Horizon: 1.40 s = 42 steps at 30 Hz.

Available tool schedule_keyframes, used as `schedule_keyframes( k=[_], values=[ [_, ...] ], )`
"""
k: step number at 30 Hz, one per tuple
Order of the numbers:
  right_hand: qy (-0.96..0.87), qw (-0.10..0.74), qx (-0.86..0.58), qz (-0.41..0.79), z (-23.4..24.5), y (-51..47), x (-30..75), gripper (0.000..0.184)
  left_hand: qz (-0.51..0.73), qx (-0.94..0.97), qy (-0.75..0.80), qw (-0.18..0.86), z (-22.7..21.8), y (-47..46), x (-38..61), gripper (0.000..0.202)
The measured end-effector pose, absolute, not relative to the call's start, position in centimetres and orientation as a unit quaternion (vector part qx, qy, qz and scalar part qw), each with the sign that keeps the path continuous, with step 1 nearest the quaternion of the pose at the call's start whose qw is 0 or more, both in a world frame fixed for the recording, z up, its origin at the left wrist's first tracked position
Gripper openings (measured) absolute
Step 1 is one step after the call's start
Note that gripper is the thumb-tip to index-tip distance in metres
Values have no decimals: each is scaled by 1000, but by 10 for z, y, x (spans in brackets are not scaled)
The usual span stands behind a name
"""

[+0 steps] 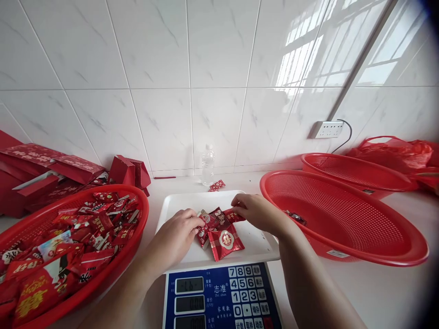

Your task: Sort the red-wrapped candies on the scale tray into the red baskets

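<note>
A small pile of wrapped candies (219, 224) lies on the white tray (171, 205) of a blue scale (219, 297). At the pile's left edge, my left hand (181, 233) is closed, its fingertips on the candy packets there. My right hand (259, 212) reaches in from the right, with thumb and fingers pinched on a small red candy packet (233, 215). Between the hands, nearest me, a larger red packet (226, 242) with a gold emblem lies face up. The undersides of both hands' fingers are partly hidden.
A red basket (146, 205) full of packets stands left, beside red cardboard boxes (68, 167). On the right are two red baskets (343, 228), the nearer holding a few packets. A clear bottle (207, 167) and a loose packet (217, 185) sit behind the tray.
</note>
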State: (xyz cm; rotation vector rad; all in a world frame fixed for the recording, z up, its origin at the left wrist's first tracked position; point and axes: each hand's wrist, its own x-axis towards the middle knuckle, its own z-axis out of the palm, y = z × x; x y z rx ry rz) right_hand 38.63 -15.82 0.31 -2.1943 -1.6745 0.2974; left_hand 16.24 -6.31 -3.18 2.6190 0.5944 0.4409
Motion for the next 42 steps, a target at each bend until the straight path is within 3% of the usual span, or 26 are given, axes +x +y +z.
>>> schedule_keyframes(
  k=[8,13,18,23,33,42],
  values=[
    [-594,158,-782,100,-5,-155,388,23,139,943,237,188,-24,-68,160,23],
    [-601,152,-779,94,-1,-162,387,36,161,941,229,190,-28,-69,163,18],
    [-657,139,-728,136,7,-172,379,41,179,943,201,196,-25,-72,164,24],
    [-693,133,-691,158,5,-171,369,61,153,943,212,204,-25,-70,162,22],
    [-665,139,-722,132,-6,-163,367,35,143,943,237,185,-21,-68,161,27],
    [-668,149,-714,144,-6,-162,369,47,166,937,227,208,-26,-65,160,27]
  ],
)
